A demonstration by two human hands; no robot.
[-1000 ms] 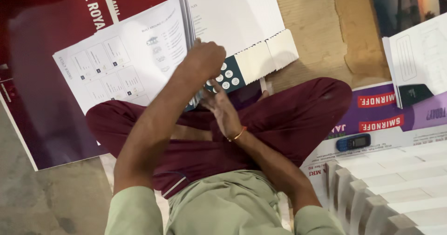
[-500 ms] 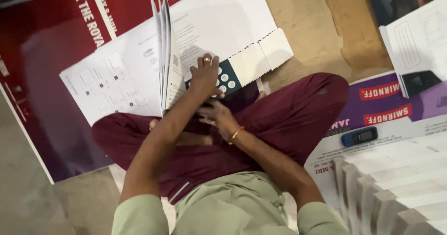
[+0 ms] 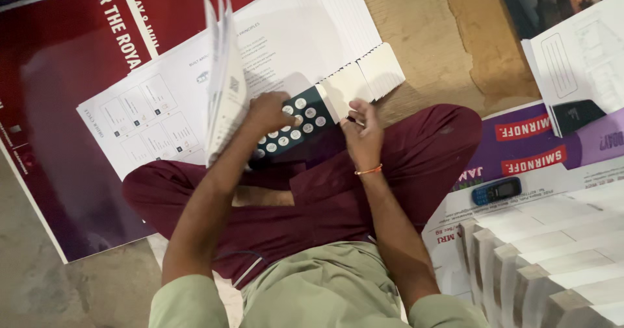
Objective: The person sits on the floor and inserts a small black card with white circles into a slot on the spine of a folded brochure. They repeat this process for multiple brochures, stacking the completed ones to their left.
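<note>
While your left hand [image 3: 270, 117] pinches the lifted pages [image 3: 221, 88] upright to expose the sheets beneath, your right hand [image 3: 364, 133], fingers loosely apart, steadies the booklet [image 3: 292, 130].

Head camera looks steeply down, close over the lap.

A thick stack of large white printed sheets [image 3: 286, 55] lies open on the floor in front of crossed legs, its pages showing small diagrams and blocks of text. A few sheets [image 3: 224, 88] stand lifted on edge near the stack's left half, fanned slightly apart and curling. At the stack's near edge, a dark teal page [image 3: 292, 130] with rows of white round dots shows, tilted and partly covered.
</note>
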